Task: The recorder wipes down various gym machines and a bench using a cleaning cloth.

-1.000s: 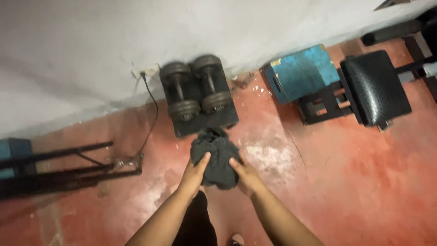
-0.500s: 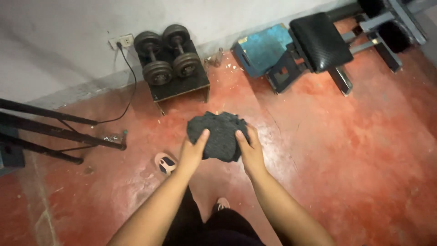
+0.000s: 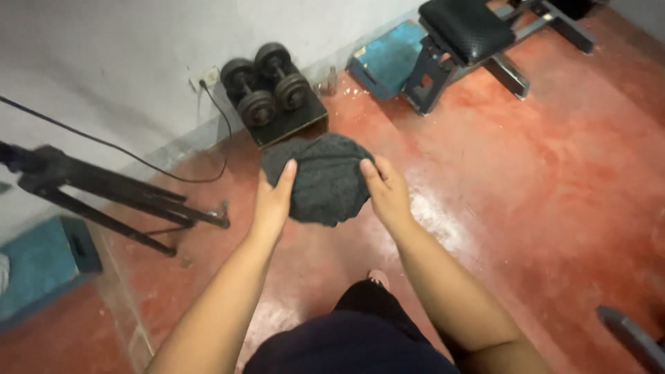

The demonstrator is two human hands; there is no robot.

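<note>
Left hand (image 3: 272, 199) and right hand (image 3: 385, 192) gripping a bunched dark grey cloth (image 3: 322, 177) between them, hanging above the red floor (image 3: 554, 180), 2 dumbbells (image 3: 267, 84) sitting at 11 o'clock, black bench (image 3: 464, 28) at 1 o'clock

- I'm looking down into a small home gym.
- Two dumbbells (image 3: 273, 93) sit on a low stand by the wall.
- A padded bench (image 3: 463, 28) stands on the red floor (image 3: 554, 173).
- A blue box (image 3: 388, 61) sits next to the bench.
</note>
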